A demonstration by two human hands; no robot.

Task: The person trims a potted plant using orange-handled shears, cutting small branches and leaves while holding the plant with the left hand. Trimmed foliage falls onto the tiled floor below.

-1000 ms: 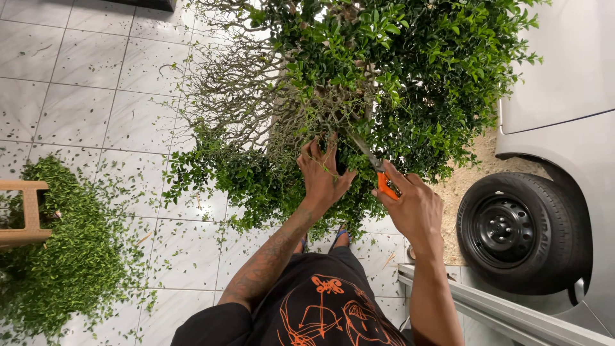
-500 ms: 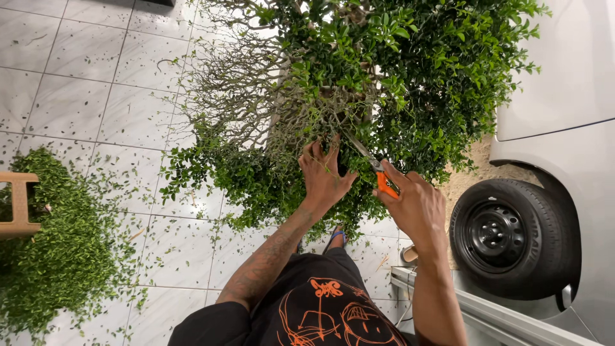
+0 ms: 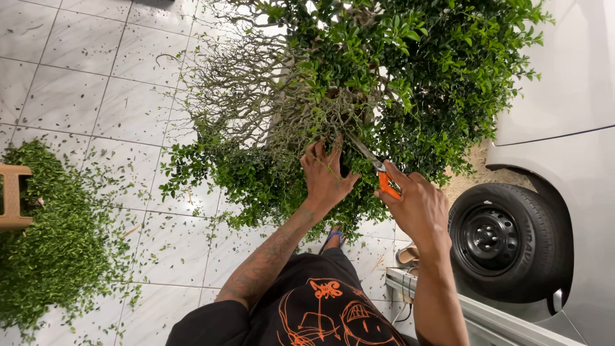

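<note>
A big leafy shrub [image 3: 397,70] with bare grey twigs [image 3: 256,96] on its left side fills the upper middle of the head view. My left hand [image 3: 325,174] is spread against the tangled twigs at the shrub's centre, fingers apart. My right hand [image 3: 415,204] grips orange-handled pruning shears [image 3: 378,172], whose blades point up-left into the twigs beside my left fingers. Whether the blades are open is hidden by foliage.
A heap of cut green leaves [image 3: 51,243] lies on the white tiled floor [image 3: 83,57] at left, beside a wooden stool [image 3: 13,198]. A silver car [image 3: 570,128] with a black wheel [image 3: 503,240] stands at right. A grey metal edge [image 3: 474,314] runs bottom right.
The view has drifted slightly. Both hands stay at the same spot in the shrub, with the shears still at the twigs.
</note>
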